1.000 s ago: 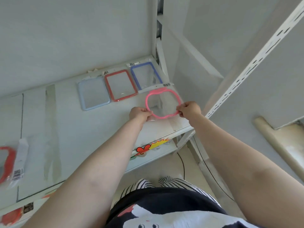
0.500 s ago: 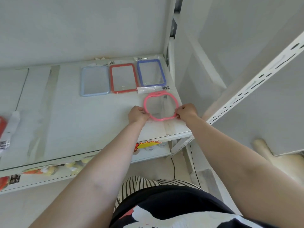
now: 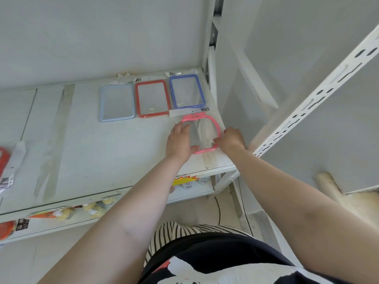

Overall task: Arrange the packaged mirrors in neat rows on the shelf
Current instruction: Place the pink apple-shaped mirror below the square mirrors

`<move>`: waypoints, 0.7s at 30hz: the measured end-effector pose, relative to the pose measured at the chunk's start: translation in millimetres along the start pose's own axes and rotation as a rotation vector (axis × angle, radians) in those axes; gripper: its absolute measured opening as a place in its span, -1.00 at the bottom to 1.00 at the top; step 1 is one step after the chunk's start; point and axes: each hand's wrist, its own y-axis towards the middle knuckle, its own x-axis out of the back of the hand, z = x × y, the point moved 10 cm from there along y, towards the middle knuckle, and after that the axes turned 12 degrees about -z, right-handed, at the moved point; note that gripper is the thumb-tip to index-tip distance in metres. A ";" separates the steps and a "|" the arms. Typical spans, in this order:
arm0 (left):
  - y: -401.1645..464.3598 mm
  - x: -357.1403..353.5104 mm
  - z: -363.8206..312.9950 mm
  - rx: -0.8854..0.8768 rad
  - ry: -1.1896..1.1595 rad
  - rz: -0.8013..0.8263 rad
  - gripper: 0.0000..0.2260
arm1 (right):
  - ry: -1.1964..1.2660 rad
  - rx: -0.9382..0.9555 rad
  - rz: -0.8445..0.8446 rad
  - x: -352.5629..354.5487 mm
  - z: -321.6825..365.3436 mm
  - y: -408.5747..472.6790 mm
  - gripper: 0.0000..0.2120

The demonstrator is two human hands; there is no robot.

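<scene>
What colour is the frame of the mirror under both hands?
Pink, on the rounded mirror at the shelf's right end; clearest in the head view.

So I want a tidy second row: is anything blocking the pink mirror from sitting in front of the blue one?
Nothing visible. The pink mirror already lies on the shelf just in front of the blue mirror, both hands on it.

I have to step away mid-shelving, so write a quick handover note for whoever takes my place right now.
Left hand: open, flat on the pink mirror.
Right hand: fingers at its right rim; grip unclear.
Done: light blue mirror, red mirror and dark blue mirror form a back row on the shelf; pink one lies in front of the dark blue.
Left: a red packaged mirror waits at the shelf's far left.
</scene>
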 end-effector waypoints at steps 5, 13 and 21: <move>2.9 -21.1 -7.2 -0.075 0.112 0.125 -0.18 | 0.053 0.072 -0.004 -5.5 5.8 1.8 -0.44; 1.2 -23.8 -5.3 -0.080 0.105 0.131 -0.18 | 0.075 0.095 0.032 -11.4 6.6 2.8 -0.47; 0.7 -21.8 -4.0 -0.080 0.099 0.123 -0.20 | 0.048 0.115 0.026 -12.4 6.9 4.5 -0.51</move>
